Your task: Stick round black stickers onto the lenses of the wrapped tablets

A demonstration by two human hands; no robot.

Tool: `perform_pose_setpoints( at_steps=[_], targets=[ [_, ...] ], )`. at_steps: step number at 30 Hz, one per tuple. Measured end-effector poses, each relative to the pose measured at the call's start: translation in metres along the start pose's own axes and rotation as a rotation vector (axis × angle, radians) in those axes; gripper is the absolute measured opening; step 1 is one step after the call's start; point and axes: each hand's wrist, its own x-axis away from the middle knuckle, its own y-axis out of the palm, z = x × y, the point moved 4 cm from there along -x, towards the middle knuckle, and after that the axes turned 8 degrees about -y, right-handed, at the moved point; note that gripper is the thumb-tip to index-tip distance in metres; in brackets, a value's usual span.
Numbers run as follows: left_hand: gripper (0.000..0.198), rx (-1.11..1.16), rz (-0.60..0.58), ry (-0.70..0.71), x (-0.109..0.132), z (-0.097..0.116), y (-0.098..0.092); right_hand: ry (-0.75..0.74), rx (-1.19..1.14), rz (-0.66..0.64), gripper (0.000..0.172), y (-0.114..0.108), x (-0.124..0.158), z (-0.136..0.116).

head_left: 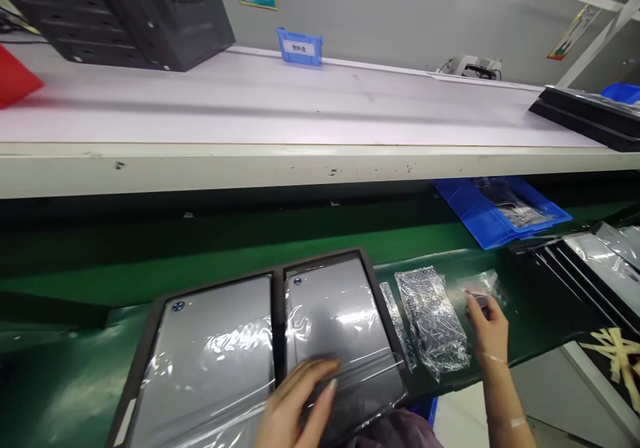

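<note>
A black two-slot tray [278,276] lies on the green belt [150,261]; each slot holds a grey tablet in clear film, one on the left [210,361] and one on the right [340,328]. My left hand [297,408] rests flat on the lower part of the right tablet, fingers stretched out. My right hand [487,331] is further right, fingers pinched on a small dark part in a clear plastic bag [480,288]. A crinkled clear bag of small parts [433,318] lies between the tray and that hand.
A white shelf [300,161] runs above the belt, carrying stacked black trays [130,15] at left, a small blue bin [299,47], and black trays [585,115] at right. A blue tray [480,218] and more black trays with wrapped tablets [590,268] sit right.
</note>
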Motion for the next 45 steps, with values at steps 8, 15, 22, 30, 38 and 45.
perform_pose_setpoints(
  at_steps=[8, 15, 22, 30, 38, 45],
  targets=[
    [0.021, 0.612, -0.069, -0.264, -0.002, 0.018, 0.025, -0.866, -0.083, -0.545, 0.067, 0.056, 0.137, -0.214],
    [0.021, 1.020, 0.105, -0.446, 0.013, -0.009, -0.001, -0.835, -0.264, -0.792, 0.043, 0.057, 0.138, -0.220],
    [0.028, 1.096, 0.113, -0.461, 0.017, -0.014, -0.001, -0.942, -0.356, -0.732, 0.025, 0.061, 0.152, -0.237],
    [0.029, 1.176, 0.096, -0.532, 0.018, -0.018, 0.002, -1.105, -0.282, -0.727, 0.021, 0.065, 0.150, -0.236],
    [0.038, 1.216, 0.186, -0.644, 0.018, -0.009, 0.003, -1.275, -0.196, -0.477, 0.025, 0.060, 0.154, -0.230],
    [0.042, 1.224, 0.142, -0.689, 0.017, -0.014, 0.007, -1.511, -0.183, -0.786, 0.019, 0.063, 0.146, -0.246]
  ],
)
